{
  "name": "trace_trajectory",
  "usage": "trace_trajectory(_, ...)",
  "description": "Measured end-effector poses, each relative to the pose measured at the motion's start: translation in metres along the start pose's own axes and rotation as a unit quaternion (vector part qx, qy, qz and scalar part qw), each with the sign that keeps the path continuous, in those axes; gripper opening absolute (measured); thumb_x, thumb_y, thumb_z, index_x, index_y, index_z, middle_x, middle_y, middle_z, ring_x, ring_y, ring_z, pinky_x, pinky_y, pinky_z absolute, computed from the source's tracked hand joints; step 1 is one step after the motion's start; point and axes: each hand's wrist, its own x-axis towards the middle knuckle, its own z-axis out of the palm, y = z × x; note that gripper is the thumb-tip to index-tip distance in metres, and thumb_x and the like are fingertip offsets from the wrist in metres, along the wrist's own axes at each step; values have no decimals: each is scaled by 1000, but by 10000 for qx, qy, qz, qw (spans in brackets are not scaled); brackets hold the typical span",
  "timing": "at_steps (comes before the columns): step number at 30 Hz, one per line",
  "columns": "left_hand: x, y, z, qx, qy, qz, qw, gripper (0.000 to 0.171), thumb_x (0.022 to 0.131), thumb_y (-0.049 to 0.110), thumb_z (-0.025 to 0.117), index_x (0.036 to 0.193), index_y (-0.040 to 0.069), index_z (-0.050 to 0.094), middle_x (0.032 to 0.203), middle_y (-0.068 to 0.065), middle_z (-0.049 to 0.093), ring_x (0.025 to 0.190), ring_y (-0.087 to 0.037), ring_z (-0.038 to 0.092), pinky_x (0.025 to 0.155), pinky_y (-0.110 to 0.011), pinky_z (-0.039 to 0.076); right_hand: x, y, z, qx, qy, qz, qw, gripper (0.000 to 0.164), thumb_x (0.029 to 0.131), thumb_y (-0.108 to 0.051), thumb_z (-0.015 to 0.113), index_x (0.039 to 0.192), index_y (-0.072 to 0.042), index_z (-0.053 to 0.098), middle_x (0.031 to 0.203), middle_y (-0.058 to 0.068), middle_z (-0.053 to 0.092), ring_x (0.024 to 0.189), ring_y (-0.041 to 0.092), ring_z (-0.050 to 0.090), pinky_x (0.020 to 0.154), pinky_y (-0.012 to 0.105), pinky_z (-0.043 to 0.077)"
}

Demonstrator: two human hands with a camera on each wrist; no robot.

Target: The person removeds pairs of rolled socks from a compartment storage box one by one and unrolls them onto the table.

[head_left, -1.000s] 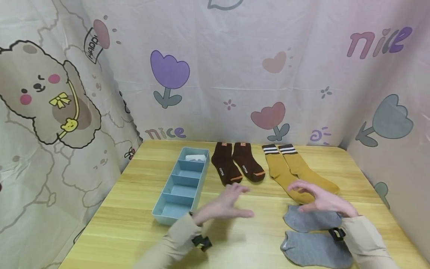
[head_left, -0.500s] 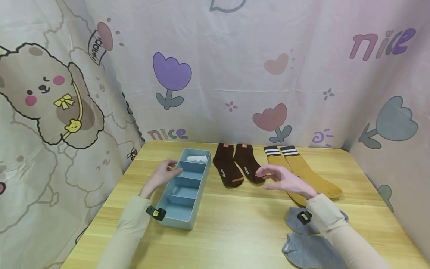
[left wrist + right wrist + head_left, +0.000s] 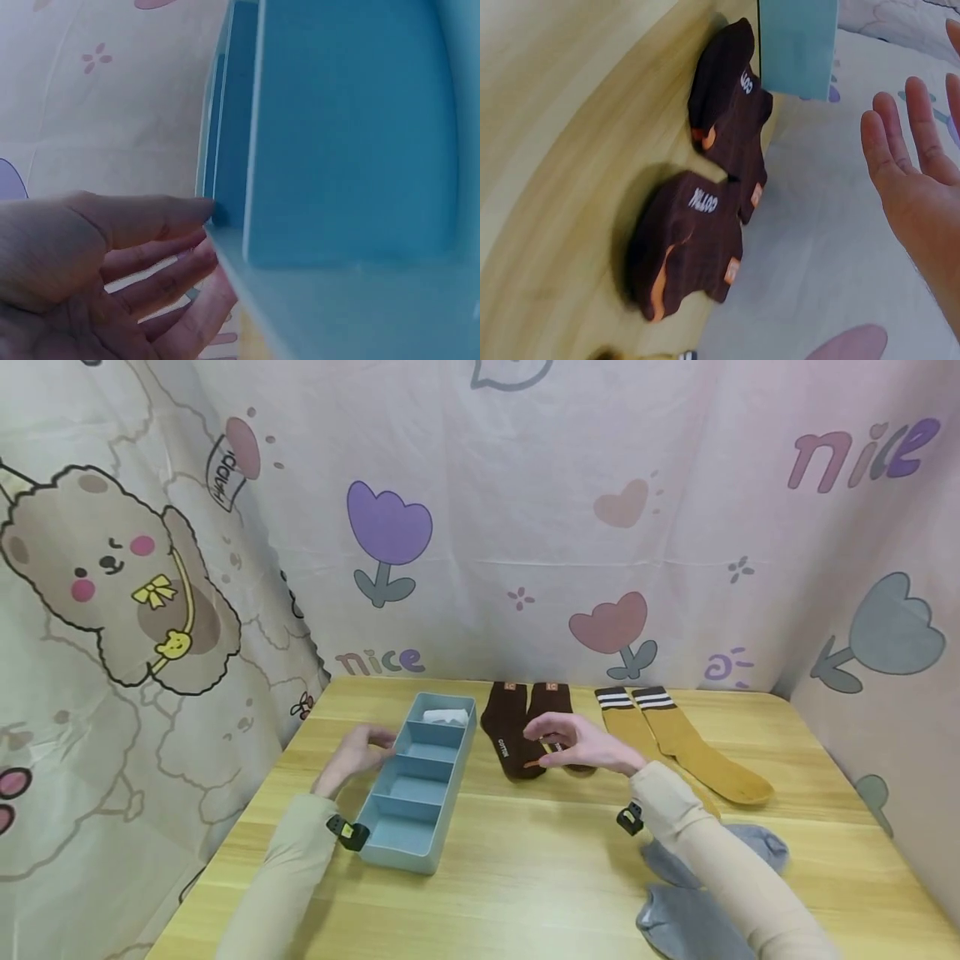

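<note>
A pale blue divided storage box (image 3: pixel 438 852) lies lengthwise on the table, a white bundle (image 3: pixel 445 717) in its far compartment. My left hand (image 3: pixel 358 753) grips the box's left wall; in the left wrist view the thumb (image 3: pixel 161 217) is over the rim and the fingers are outside. My right hand (image 3: pixel 577 742) holds nothing. Its fingers are loosely bent, above the pair of brown socks (image 3: pixel 504 718), and it hides part of the right one. Both brown socks (image 3: pixel 686 247) lie flat in the right wrist view, apart from the hand.
Mustard socks (image 3: pixel 693 756) with striped cuffs lie right of the brown ones. Grey socks (image 3: pixel 690 918) are at the front right, partly under my right forearm. A printed curtain (image 3: pixel 510 510) hangs behind the wooden table (image 3: pixel 517 877).
My left hand has gone from the box's right side round to its left wall and taken hold there. From the grey socks, my right hand has moved left to above the brown socks.
</note>
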Motion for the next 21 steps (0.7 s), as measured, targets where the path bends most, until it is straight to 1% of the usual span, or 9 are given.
trace_trajectory(3, -2, -1, -4, 2, -158, 144, 9998, 34, 90, 0, 64, 121, -12, 64, 111, -29, 69, 96, -34, 70, 76, -37, 61, 15, 2, 5, -25, -33, -104, 9999, 45, 86, -1, 75, 128, 2, 60, 133, 18, 61, 130, 39, 53, 116, 62, 35)
trace_trajectory(5, -3, -2, -7, -4, -273, 360, 9990, 33, 88, -2, 63, 119, -14, 64, 108, -29, 69, 90, -31, 70, 72, -35, 62, 25, 3, 7, -80, -16, -128, 9999, 45, 85, -1, 76, 127, 0, 60, 133, 17, 61, 130, 39, 53, 117, 61, 34)
trace_trajectory(7, -4, -3, -9, -9, -391, 483, 9981, 33, 88, -2, 63, 118, -15, 63, 106, -29, 68, 87, -30, 70, 70, -35, 63, 37, 5, 9, -137, -17, -145, 9998, 45, 85, -1, 76, 127, 0, 61, 133, 17, 61, 129, 36, 54, 118, 58, 35)
trace_trajectory(10, -7, -5, -12, -126, -550, 447, 9974, 34, 87, -5, 64, 119, -16, 63, 106, -30, 68, 86, -29, 70, 69, -35, 63, 55, 5, 12, -165, -126, -177, 9996, 46, 86, 2, 74, 129, 1, 60, 133, 19, 61, 129, 32, 56, 118, 53, 37)
trace_trajectory(12, -9, -6, -12, -321, -702, 291, 9966, 36, 87, -6, 65, 121, -16, 61, 108, -31, 68, 86, -29, 72, 71, -37, 63, 68, 4, 14, -78, -269, -158, 9995, 47, 87, 5, 71, 132, 4, 57, 136, 24, 59, 132, 34, 54, 119, 51, 37)
trace_trajectory(15, -13, -6, -11, -592, -887, 199, 9941, 38, 87, -6, 66, 123, -18, 60, 108, -33, 68, 82, -31, 74, 70, -38, 63, 88, 2, 16, 107, -546, -145, 9983, 49, 89, 9, 66, 136, 8, 52, 142, 31, 52, 137, 42, 48, 119, 55, 35)
trace_trajectory(18, -17, -4, -9, -741, -1024, 237, 9917, 38, 87, -6, 66, 123, -18, 59, 107, -33, 68, 79, -31, 75, 69, -38, 63, 108, 1, 20, 100, -805, -97, 9967, 50, 92, 9, 62, 139, 9, 49, 145, 33, 48, 138, 47, 44, 117, 58, 36)
trace_trajectory(21, -23, -3, -6, -822, -1139, 259, 9898, 38, 88, -6, 66, 124, -18, 59, 104, -34, 69, 77, -31, 74, 67, -39, 63, 129, 3, 28, -29, -1029, -46, 9947, 51, 91, 10, 60, 141, 8, 48, 146, 32, 49, 137, 48, 45, 116, 56, 38)
